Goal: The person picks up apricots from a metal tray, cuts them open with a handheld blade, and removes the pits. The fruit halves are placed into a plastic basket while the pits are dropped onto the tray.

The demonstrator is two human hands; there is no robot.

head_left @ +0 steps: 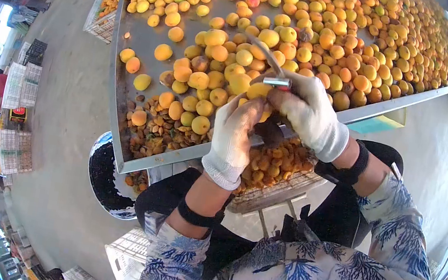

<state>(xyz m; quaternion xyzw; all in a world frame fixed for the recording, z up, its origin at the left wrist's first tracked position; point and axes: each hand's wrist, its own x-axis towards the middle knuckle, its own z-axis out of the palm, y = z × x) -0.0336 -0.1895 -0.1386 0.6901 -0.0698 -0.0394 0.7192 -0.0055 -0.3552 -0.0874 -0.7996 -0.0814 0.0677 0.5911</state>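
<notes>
My right hand [312,112], in a white knitted glove, is closed around a knife [273,61]. Its curved blade points up and away to the left, and a shiny metal collar shows at the grip. Close against it is my left hand [234,136], gloved too, with bent fingers around an apricot [267,113] that they mostly hide. Both hands are over the near edge of a metal table [149,39] heaped with whole apricots [211,60]. Just below them, a crate [277,190] holds split apricot flesh [275,162].
Apricot pits [170,132] lie in the table's near left corner. A bucket [108,175] with dark contents stands on the floor beside it, and a white crate [128,259] is near my legs. Another crate [102,26] with orange fruit sits left of the table. Stacked crates [22,85] line the far left.
</notes>
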